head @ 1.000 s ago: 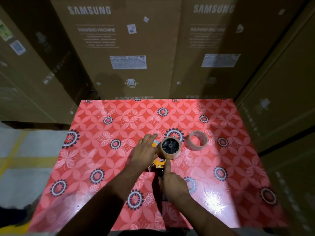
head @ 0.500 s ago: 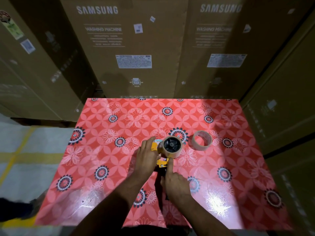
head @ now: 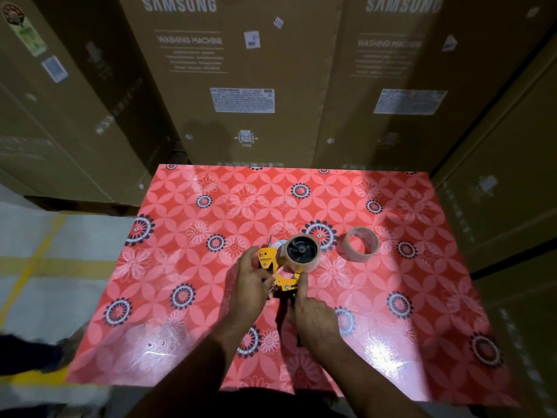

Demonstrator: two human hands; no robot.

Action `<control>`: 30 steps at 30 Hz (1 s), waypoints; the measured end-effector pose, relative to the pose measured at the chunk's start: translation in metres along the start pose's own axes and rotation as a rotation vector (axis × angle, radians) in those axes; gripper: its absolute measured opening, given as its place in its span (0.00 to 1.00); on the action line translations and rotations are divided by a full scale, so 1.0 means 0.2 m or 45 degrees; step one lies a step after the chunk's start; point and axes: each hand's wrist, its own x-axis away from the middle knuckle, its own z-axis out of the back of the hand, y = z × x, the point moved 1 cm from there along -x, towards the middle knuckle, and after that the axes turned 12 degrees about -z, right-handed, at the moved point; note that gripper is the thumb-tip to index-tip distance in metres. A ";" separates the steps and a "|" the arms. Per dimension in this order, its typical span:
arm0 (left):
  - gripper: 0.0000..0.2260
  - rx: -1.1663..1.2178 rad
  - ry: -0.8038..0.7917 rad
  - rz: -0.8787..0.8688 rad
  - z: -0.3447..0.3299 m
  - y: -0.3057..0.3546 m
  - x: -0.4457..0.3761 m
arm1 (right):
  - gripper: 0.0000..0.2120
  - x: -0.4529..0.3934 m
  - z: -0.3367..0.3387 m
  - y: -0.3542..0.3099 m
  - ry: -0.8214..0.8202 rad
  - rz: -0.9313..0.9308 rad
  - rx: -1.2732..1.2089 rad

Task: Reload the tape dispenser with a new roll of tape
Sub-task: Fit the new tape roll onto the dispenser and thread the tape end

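Observation:
A yellow tape dispenser (head: 272, 265) lies on its side in the middle of the red flowered table (head: 422, 297). A brown tape roll (head: 302, 253) sits on its black hub. My left hand (head: 251, 282) pinches the yellow front plate of the dispenser from the left. My right hand (head: 313, 312) holds the dark handle below, its index finger stretched up against the frame under the roll. A thin, almost bare tape core (head: 361, 244) lies flat on the table to the right of the dispenser, untouched.
Tall cardboard washing machine boxes (head: 241, 86) wall the table at the back and on the right. To the left is grey floor with a yellow line (head: 36, 260). The table's near edge is close to my body.
My left hand has slid back from the dispenser's far side to its front plate, uncovering the yellow head. The right hand stays on the handle. The view has shifted slightly.

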 end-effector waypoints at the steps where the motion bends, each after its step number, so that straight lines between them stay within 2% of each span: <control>1: 0.10 0.003 0.065 0.032 0.01 -0.03 0.02 | 0.34 0.00 0.00 0.01 0.000 -0.002 0.004; 2: 0.10 -0.018 0.095 0.066 0.02 -0.06 0.04 | 0.34 -0.01 0.00 0.02 0.002 -0.001 0.007; 4: 0.05 -0.175 -0.003 0.068 0.05 -0.12 0.06 | 0.34 -0.02 -0.01 0.04 0.004 0.017 0.019; 7: 0.04 -0.385 -0.165 0.006 0.08 -0.19 0.02 | 0.36 -0.02 -0.02 0.04 0.034 0.052 0.030; 10: 0.05 -0.452 -0.213 -0.104 0.08 -0.22 -0.02 | 0.39 -0.02 -0.02 0.03 0.071 0.035 -0.010; 14: 0.04 -0.322 -0.270 -0.025 0.07 -0.27 -0.03 | 0.38 -0.03 -0.01 0.01 0.048 0.057 0.063; 16: 0.07 -0.236 -0.266 -0.002 0.08 -0.28 -0.03 | 0.35 -0.03 0.00 0.00 0.013 0.067 0.075; 19: 0.13 -0.253 -0.285 -0.064 0.10 -0.27 -0.06 | 0.35 -0.04 0.01 -0.01 -0.002 0.054 0.109; 22: 0.15 -0.303 -0.398 -0.127 0.14 -0.27 -0.09 | 0.36 -0.05 0.01 0.00 0.002 0.089 0.159; 25: 0.14 -0.311 -0.456 -0.126 0.18 -0.28 -0.11 | 0.37 -0.06 0.02 0.03 0.004 0.119 0.147; 28: 0.09 -0.366 -0.401 -0.137 0.22 -0.31 -0.10 | 0.37 -0.06 0.03 0.06 0.017 0.128 0.139; 30: 0.09 -0.404 -0.362 -0.134 0.26 -0.35 -0.09 | 0.34 -0.06 0.02 0.08 0.024 0.136 0.133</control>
